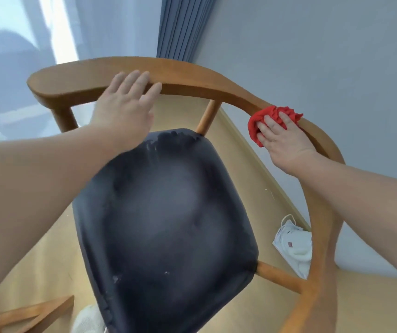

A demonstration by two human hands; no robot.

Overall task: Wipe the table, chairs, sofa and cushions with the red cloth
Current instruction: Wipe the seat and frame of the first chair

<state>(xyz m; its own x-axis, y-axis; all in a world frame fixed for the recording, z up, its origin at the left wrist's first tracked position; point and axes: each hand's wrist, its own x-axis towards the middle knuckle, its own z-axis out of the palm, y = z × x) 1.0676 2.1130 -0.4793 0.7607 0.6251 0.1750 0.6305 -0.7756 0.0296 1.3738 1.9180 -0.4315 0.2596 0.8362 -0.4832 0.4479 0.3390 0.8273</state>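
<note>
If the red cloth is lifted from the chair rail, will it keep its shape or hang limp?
Probably limp: the red cloth lies bunched in soft folds under the right hand. Likely light, since flat fingers alone press it to the wooden rail.

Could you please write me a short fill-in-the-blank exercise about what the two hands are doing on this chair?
1. The hand pressing the red cloth is the person's ____ one.
2. The cloth sits on the curved rail, which is made of ____.
3. The left hand rests on the same rail and holds ____.
Missing words: right; wood; nothing.
</note>
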